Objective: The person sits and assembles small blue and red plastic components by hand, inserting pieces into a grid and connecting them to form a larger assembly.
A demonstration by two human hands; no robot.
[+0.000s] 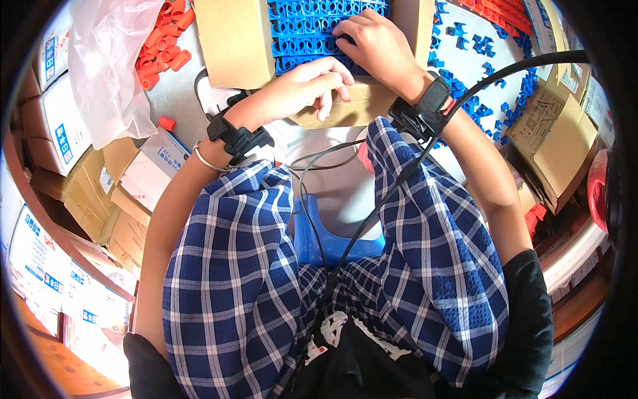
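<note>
Head view. The landmark is the open cardboard box (372,100) straight ahead of my knees. Inside it lie blue plastic clips (312,26) packed in tidy rows; the rows I can see run across the box with no gap showing, though its far end is cut off by the picture's upper edge, so I cannot say whether it is full.

My right hand (375,43) lies flat on the packed rows at the near right of the box, fingers spread and pressing down, holding nothing that I can see. My left hand (312,83) rests on the box's near rim, fingers curled loosely; whether a clip is inside them I cannot tell.

Right of the box, loose blue clips (478,80) lie scattered on the white bench (465,60), a good many, unsorted. Left of the box sits a heap of orange caps (163,40) beside a clear plastic bag (106,60).

Judgement: the packing looks well advanced, but the loose blue stock to the right suggests a fair share remains outside the box.
</note>
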